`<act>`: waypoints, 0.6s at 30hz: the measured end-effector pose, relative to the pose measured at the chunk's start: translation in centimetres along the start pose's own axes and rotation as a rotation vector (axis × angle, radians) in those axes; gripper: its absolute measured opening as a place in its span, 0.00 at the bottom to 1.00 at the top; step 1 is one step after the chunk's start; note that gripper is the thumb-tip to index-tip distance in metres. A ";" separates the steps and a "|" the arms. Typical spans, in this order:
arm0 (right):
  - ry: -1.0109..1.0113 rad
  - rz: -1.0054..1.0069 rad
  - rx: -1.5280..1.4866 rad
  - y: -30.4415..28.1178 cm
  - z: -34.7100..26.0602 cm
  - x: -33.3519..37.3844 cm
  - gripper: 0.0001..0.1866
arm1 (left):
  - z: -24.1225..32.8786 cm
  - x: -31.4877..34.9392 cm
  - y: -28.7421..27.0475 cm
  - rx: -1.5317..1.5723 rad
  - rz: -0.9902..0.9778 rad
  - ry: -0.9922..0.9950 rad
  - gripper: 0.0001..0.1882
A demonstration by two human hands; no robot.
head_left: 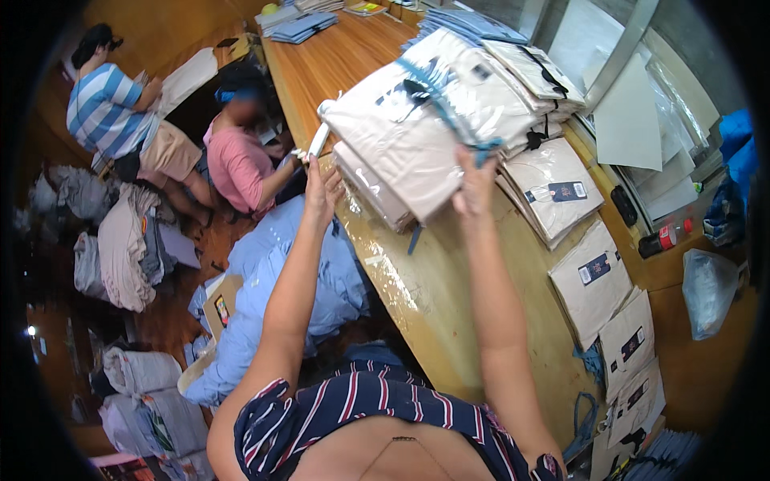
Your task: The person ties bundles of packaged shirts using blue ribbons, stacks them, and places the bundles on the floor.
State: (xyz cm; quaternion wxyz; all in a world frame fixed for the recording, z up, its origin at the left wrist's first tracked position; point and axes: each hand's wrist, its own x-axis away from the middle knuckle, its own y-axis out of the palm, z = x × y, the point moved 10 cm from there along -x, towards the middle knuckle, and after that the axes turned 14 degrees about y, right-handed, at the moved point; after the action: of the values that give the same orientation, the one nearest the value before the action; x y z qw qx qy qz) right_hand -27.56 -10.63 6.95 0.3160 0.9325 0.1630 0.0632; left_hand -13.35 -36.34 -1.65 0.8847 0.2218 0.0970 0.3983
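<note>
A bundle of beige folded garments in clear plastic bags (pixel 393 104), tied with a blue strip (pixel 437 92), sits tilted over the table's left edge. My right hand (pixel 473 192) grips its near right corner beside the strip's knot, thumb on top. At the bundle's left side is my left hand (pixel 324 192), its fingers stretched and apart, close to the lower packs; whether it touches them I cannot tell. Under the bundle, more bagged beige garments (pixel 369 188) stick out. Another stack of bagged garments (pixel 553 188) with dark tags lies to the right.
The wooden table (pixel 425 280) runs away from me. Bagged garments (pixel 589 280) line its right edge, near a bottle (pixel 666 238). Blue folded garments (pixel 469 26) lie at the back. Blue cloth (pixel 281 280) is heaped at left, where a person in pink (pixel 241 164) and another in stripes (pixel 108 104) sit.
</note>
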 end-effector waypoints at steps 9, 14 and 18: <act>0.512 0.240 0.372 -6.4 5.0 0.5 0.26 | -4.4 -3.8 7.4 -0.006 -0.111 0.216 0.35; -0.298 1.373 1.273 -22.1 -12.9 7.7 0.23 | -4.7 -3.6 9.7 -0.043 -0.032 0.250 0.33; 0.045 0.836 0.411 -33.0 -9.1 2.4 0.34 | -5.3 -4.4 9.8 -0.057 -0.068 0.271 0.30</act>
State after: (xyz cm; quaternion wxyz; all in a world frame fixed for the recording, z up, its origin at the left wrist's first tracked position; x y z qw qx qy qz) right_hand -36.05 20.02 -5.93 0.0687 0.9599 -0.2109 0.1716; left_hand -24.55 -32.24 -1.74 0.8825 0.1371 0.2117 0.3970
